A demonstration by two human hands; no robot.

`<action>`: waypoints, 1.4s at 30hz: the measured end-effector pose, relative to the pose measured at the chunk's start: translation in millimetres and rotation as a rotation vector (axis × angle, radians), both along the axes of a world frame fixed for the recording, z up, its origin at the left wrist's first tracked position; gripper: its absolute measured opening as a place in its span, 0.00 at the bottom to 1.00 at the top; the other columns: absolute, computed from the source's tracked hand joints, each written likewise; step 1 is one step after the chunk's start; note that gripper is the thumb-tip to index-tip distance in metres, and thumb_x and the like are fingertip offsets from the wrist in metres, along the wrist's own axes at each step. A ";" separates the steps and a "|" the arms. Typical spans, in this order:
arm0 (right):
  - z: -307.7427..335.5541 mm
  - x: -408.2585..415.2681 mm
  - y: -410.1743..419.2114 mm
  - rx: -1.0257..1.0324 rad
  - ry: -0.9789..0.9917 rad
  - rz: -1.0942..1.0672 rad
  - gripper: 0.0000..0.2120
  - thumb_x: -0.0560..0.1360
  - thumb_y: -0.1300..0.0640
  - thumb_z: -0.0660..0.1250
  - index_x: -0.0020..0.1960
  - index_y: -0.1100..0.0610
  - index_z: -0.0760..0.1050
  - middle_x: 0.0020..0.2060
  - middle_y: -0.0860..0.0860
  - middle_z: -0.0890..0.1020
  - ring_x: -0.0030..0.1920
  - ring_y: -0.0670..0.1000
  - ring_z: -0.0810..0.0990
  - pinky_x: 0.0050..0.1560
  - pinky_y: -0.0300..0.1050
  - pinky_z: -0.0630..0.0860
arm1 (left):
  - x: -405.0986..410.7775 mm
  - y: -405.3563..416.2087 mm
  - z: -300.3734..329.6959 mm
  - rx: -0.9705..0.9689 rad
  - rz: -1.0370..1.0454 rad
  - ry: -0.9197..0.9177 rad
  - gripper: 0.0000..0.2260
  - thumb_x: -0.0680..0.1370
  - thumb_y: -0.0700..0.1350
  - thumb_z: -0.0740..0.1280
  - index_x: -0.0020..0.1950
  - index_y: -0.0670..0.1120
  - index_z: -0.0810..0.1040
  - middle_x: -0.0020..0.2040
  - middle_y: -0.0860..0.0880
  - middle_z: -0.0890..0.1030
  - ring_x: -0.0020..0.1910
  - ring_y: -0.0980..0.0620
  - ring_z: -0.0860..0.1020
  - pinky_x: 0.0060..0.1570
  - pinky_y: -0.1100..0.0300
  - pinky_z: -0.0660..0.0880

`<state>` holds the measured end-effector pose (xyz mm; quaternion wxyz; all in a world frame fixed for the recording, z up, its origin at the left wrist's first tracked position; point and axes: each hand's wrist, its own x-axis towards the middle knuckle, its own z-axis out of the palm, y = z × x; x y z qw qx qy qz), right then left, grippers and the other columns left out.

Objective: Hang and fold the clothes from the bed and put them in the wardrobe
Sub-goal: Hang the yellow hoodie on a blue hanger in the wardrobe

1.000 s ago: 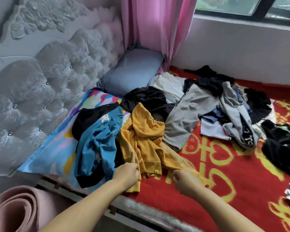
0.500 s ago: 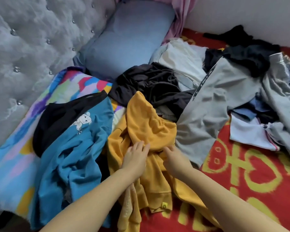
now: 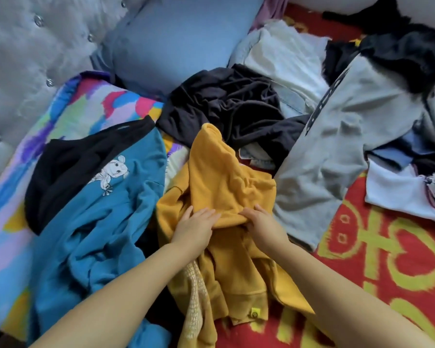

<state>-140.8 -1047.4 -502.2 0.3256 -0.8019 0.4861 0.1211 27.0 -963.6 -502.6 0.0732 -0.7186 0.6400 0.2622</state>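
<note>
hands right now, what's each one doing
Left hand: open, fingers resting flat on the yellow hoodie.
Right hand: gripping a fold of the yellow hoodie.

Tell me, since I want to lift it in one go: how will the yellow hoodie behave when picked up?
The yellow hoodie lies crumpled in soft folds, so it will probably sag and trail. Its thick-looking fabric suggests some weight. Both the left hand and right hand are on it.
</note>
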 end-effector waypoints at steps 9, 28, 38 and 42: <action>198.7 -0.9 11.0 -0.190 -0.220 0.034 0.09 0.80 0.56 0.54 0.52 0.54 0.73 0.48 0.54 0.81 0.50 0.58 0.78 0.47 0.52 0.74 | -2.7 28.4 226.2 -0.267 0.241 0.197 0.06 0.81 0.42 0.56 0.51 0.48 0.72 0.46 0.52 0.74 0.51 0.43 0.75 0.42 0.53 0.68; 478.5 -32.8 195.3 -0.019 -1.041 0.190 0.14 0.81 0.50 0.57 0.57 0.51 0.80 0.50 0.46 0.84 0.54 0.46 0.81 0.61 0.55 0.75 | -85.1 216.1 538.8 -0.891 1.092 1.271 0.08 0.81 0.41 0.61 0.43 0.41 0.76 0.37 0.44 0.78 0.31 0.53 0.78 0.29 0.61 0.78; 534.1 -106.5 388.9 -0.363 -1.194 0.132 0.08 0.80 0.60 0.58 0.47 0.51 0.74 0.38 0.44 0.78 0.35 0.34 0.75 0.36 0.28 0.70 | -174.1 388.1 602.2 -1.132 0.823 1.301 0.07 0.81 0.39 0.60 0.48 0.41 0.77 0.43 0.43 0.81 0.41 0.49 0.81 0.43 0.56 0.81; 567.7 -121.9 437.5 -0.103 -1.307 0.025 0.11 0.81 0.57 0.58 0.43 0.54 0.77 0.38 0.51 0.81 0.38 0.43 0.79 0.43 0.42 0.77 | -181.7 460.6 600.8 -1.135 0.756 1.236 0.10 0.82 0.43 0.58 0.58 0.42 0.78 0.54 0.43 0.82 0.55 0.48 0.81 0.57 0.53 0.77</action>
